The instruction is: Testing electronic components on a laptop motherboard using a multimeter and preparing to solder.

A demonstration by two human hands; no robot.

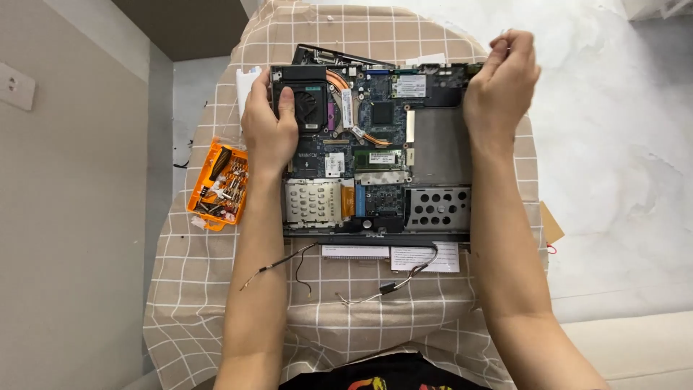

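Both forearms are reaching over the checked cloth [216, 289] to the opened laptop base [375, 144] lying on it, the left hand [271, 130] gripping its fan corner, the right hand [502, 79] curling closed over its far right corner, hiding whatever it pinches.

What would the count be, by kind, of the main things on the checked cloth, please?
Opened laptop base: 1
Orange screwdriver-bit case: 1
Loose cable bundles: 2
Hands, left hand and right hand, on the base: 2
Total: 6
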